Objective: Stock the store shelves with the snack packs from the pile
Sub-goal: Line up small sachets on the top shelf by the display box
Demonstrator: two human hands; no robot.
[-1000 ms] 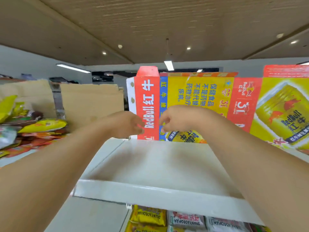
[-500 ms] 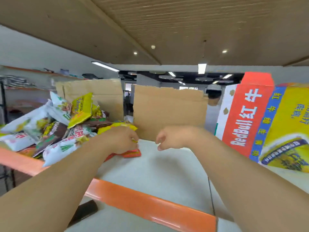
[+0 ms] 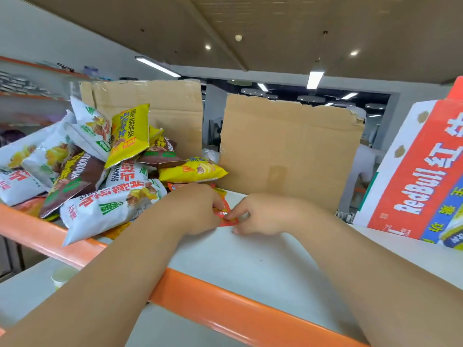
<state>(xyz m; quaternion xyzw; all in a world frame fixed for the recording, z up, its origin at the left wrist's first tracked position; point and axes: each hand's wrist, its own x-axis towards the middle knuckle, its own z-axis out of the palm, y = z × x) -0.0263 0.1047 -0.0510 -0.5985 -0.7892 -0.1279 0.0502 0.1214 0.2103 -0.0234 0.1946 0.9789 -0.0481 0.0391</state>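
Observation:
A pile of snack packs (image 3: 95, 166) in white, yellow and brown lies on the left of the top shelf (image 3: 250, 259). At the pile's right edge a flat red pack (image 3: 223, 216) lies on the shelf. My left hand (image 3: 198, 209) rests on it with fingers curled over its left part. My right hand (image 3: 258, 214) pinches its right corner between thumb and fingertips. Most of the red pack is hidden under my hands and the yellow pack (image 3: 193, 170) above it.
An orange rail (image 3: 225, 309) runs along the shelf's front edge. Two cardboard sheets (image 3: 288, 151) stand at the back. A Red Bull carton (image 3: 421, 181) stands at the right. More shelves show at the far left.
The view swung left from the Red Bull carton toward the pile. Both hands came down to the shelf surface and closed on the red pack at the pile's edge.

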